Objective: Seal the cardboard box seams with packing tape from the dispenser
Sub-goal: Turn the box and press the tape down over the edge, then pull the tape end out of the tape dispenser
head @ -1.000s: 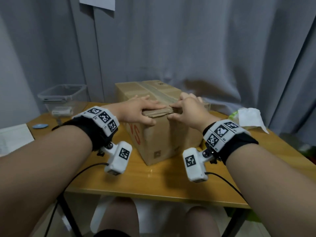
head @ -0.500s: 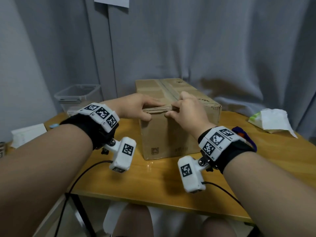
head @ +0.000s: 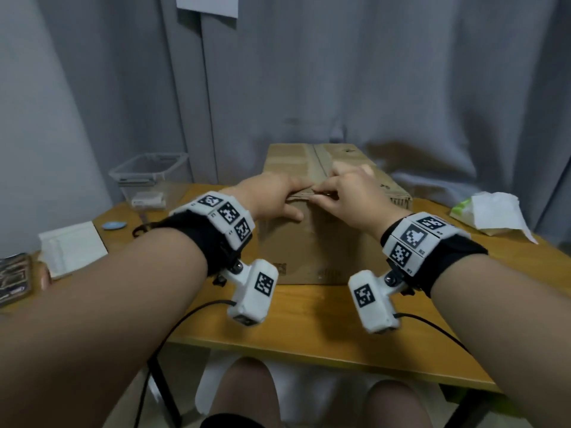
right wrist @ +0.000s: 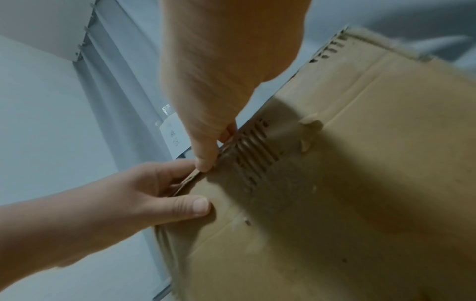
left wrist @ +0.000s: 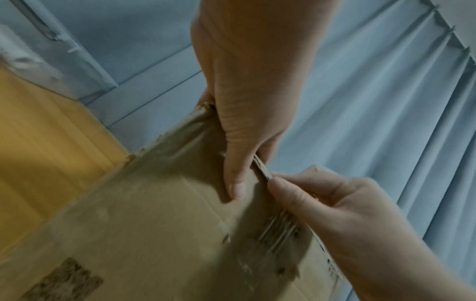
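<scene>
**Cardboard flaps pinched level at the near edge**

Brown corrugated board fills both wrist views: the cardboard box [head: 324, 242] sits on the wooden table [head: 309, 316], near its middle, with one short end face turned toward the person. Its long axis runs away from the person toward the grey curtain [head: 370, 88], and the centre seam [head: 318, 159] on top follows that same line.

The left hand [head: 272, 199] clamps the near top edge, thumb pressed on the front face and fingers curled over the flap. The right hand [head: 352, 196] pinches the flap edge just beside it, thumb and fingertips closed on the board where the two flaps meet. Likely reason: holding both flap ends down and flush, so the seam lies closed and flat before tape goes over it. The torn corrugation [right wrist: 252, 154] showing under the right thumb suggests a worn edge that tends to lift.

Tape seems to lie already along the top seam, though I cannot tell how well it sticks. No dispenser shows in any view.

A clear plastic bin [head: 148, 174] stands at the table's far left, a white pad [head: 74, 251] near the left edge, and a crumpled white sheet [head: 494, 211] at the right.
</scene>
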Tool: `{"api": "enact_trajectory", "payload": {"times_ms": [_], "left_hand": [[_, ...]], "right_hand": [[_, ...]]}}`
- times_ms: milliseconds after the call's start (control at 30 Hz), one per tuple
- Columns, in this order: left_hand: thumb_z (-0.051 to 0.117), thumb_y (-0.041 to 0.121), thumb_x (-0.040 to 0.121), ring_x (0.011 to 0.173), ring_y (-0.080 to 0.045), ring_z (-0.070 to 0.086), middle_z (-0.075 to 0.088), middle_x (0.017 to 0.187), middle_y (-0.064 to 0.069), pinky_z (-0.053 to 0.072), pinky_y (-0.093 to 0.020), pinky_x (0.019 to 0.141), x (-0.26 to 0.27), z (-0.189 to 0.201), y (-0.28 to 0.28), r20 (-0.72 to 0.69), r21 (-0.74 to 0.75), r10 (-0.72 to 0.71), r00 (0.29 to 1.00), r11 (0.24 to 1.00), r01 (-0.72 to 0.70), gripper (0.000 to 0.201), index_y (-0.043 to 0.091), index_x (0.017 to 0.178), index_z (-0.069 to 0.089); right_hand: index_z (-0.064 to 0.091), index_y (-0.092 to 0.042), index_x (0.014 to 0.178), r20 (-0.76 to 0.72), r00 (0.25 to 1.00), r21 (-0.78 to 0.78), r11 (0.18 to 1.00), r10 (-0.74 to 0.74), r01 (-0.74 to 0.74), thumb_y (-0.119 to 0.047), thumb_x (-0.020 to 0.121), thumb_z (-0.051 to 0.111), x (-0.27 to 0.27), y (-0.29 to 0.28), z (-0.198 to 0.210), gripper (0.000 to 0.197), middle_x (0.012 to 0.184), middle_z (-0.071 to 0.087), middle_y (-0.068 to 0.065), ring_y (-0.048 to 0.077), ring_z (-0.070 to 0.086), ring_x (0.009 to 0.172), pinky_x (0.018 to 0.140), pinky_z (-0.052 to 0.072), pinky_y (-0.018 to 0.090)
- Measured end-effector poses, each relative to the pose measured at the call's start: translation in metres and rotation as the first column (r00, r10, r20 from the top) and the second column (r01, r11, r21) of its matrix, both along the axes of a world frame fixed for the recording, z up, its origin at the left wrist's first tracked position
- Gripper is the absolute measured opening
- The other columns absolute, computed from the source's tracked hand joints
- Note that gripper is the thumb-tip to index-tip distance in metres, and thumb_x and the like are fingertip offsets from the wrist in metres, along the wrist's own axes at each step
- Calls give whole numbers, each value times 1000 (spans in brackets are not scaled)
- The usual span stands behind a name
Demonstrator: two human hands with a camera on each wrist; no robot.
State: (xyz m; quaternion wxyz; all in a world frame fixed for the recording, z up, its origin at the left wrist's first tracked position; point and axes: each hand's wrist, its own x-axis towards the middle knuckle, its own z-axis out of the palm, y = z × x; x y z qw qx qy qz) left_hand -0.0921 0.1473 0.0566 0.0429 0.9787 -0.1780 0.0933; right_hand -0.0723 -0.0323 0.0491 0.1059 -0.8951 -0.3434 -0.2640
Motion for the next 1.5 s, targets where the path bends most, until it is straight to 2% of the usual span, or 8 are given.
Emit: {"api": "enact_trajectory", "payload": {"times_ms": [267,500,800,933,1100,1233,1367,1500], "left_hand": [[46,39,92,138,-24,30,41,145,-3,-2,-59,113,20,-25,-62,248,89,209,946,967,-237,52,19,140,36],[40,42,94,122,-25,44,52,128,-6,22,-42,109,38,-46,-124,492,-43,40,870,999,-22,45,15,129,47],[49,41,85,89,-29,52,55,97,-7,31,-36,81,62,-67,-132,675,-38,57,736,998,-42,35,13,106,56],[48,38,87,90,-28,51,55,96,-6,33,-36,81,60,-59,-136,645,-99,93,758,994,-38,30,13,102,56],[38,39,94,96,-28,50,57,100,-6,35,-40,83,55,-41,-143,516,-177,165,840,981,-83,30,14,96,55],[22,45,101,94,-29,59,66,95,-11,43,-37,87,53,-2,-138,229,-473,92,969,881,28,53,13,89,63],[4,62,92,80,-23,64,68,86,-14,52,-27,67,33,38,-127,-187,-899,-158,970,425,-104,83,5,94,64],[-1,72,85,93,-29,64,70,98,-15,54,-31,74,6,63,-108,-263,-922,-280,923,354,-156,98,2,110,62]], "right_hand": [[62,-18,123,-157,974,430,876,-166,218,-10,88,51,31,-77,-21,38,99,52,-2,23,56,95,88,44,30],[44,-6,130,-523,691,317,638,-500,702,-12,84,61,50,-154,-67,50,131,46,20,37,46,119,101,40,41],[43,-8,61,-634,434,-76,610,-640,788,-11,88,58,69,-169,-102,31,70,53,10,26,51,67,56,39,29],[47,1,103,-645,573,338,483,-506,808,-7,89,56,65,-178,-98,18,103,59,21,37,58,99,74,43,36],[33,-17,105,-471,874,822,299,-122,485,2,82,56,55,-184,-67,37,91,51,1,22,57,80,62,46,26],[42,-25,117,-302,952,876,409,47,258,2,76,66,36,-172,-24,55,104,55,-1,10,58,87,73,48,19],[50,-19,121,-203,976,816,565,85,120,1,72,65,20,-150,10,55,118,56,8,18,56,106,89,45,23],[52,-12,119,-104,991,711,702,80,18,2,67,64,12,-128,30,55,113,55,7,17,51,99,82,38,8]]}}
